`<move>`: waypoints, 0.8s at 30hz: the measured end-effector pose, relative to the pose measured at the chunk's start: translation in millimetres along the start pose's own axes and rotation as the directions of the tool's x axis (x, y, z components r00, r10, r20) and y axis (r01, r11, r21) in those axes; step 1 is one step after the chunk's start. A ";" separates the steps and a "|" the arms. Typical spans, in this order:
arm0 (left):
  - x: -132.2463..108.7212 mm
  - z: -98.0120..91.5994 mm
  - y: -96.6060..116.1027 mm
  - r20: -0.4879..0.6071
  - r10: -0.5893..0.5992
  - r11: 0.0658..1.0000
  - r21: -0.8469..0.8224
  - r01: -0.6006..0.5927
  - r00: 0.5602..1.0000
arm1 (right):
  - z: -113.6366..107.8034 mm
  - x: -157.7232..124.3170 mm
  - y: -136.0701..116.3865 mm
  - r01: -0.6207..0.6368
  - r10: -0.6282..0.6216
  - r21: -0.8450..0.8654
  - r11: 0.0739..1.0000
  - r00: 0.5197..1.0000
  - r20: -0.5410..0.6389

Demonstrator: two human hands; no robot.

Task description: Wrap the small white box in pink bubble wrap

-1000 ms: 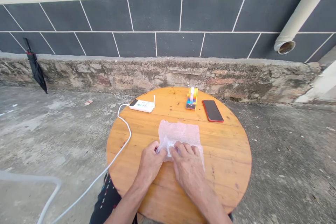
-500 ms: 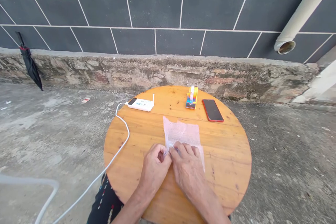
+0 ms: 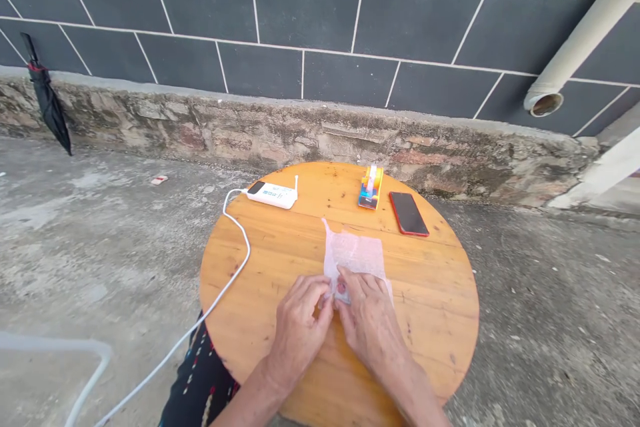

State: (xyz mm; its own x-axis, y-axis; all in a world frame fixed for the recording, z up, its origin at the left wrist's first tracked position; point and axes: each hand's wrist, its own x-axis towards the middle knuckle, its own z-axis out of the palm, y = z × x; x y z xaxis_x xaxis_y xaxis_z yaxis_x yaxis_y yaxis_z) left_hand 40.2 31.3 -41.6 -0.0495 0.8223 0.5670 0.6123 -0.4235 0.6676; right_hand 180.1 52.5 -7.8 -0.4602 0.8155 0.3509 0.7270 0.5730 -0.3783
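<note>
A pale pink sheet of bubble wrap lies on the round wooden table, folded narrow. My left hand pinches the sheet's near left corner with curled fingers. My right hand rests on the near edge of the sheet beside it, fingers pressed down on the wrap. Something small and pale shows under the wrap between my fingertips; I cannot make out what it is.
At the table's far side lie a white power bank with a white cable running off the left edge, a small orange-and-blue packet and a red-edged phone. A folded black umbrella leans on the stone ledge. A drain pipe ends at the right.
The left side of the bubble wrap has been folded over to the right, so the sheet is narrower. My left hand has moved in toward my right hand.
</note>
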 end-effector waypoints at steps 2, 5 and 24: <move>-0.6 -0.5 -1.6 0.003 0.042 0.999 -0.028 -0.042 0.999 | -0.7 1.2 1.0 0.012 -0.012 0.007 1.000 1.000 0.026; -3.5 0.8 -3.4 -0.032 0.010 0.994 -0.108 -0.013 0.999 | 0.2 0.4 4.1 -0.005 0.003 0.061 0.998 0.999 0.040; -10.1 5.1 -5.0 -0.078 -0.252 0.937 -0.270 0.223 0.965 | -1.9 0.6 4.0 0.024 -0.031 0.128 0.991 0.998 0.051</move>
State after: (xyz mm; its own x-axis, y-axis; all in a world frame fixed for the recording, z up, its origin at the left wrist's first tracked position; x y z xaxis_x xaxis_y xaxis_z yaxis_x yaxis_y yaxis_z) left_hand 41.7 27.1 -53.2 -0.2638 0.8701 0.4163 0.3499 -0.3159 0.8819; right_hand 183.6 55.1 -7.5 -0.5078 0.8005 0.3183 0.6443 0.5982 -0.4765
